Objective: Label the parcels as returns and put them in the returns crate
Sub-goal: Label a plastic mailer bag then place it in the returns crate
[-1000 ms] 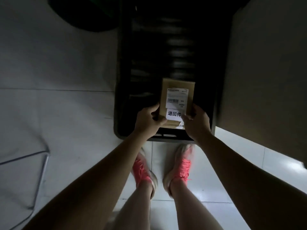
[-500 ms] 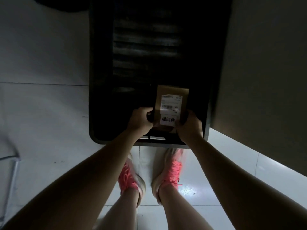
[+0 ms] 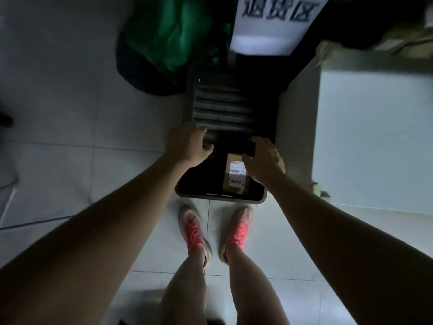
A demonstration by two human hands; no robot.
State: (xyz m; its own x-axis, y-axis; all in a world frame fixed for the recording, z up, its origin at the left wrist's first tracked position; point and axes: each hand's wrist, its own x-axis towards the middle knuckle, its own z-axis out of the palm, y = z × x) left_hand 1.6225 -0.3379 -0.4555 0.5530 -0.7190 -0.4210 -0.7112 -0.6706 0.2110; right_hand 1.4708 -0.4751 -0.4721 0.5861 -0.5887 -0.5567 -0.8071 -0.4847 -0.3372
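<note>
Just released small brown cardboard parcel [image 3: 235, 172] into near end of black plastic crate [image 3: 220, 197], leaving left hand [image 3: 187, 146] and right hand [image 3: 264, 160] loose-fingered, empty.

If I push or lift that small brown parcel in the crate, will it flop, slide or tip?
The parcel has straight edges and square corners like a cardboard box, so it is probably stiff. It is small, so likely light, though its contents are unknown. It seems to lie label-up in the crate, so a push should slide it, perhaps catching on the floor ribs.
</note>
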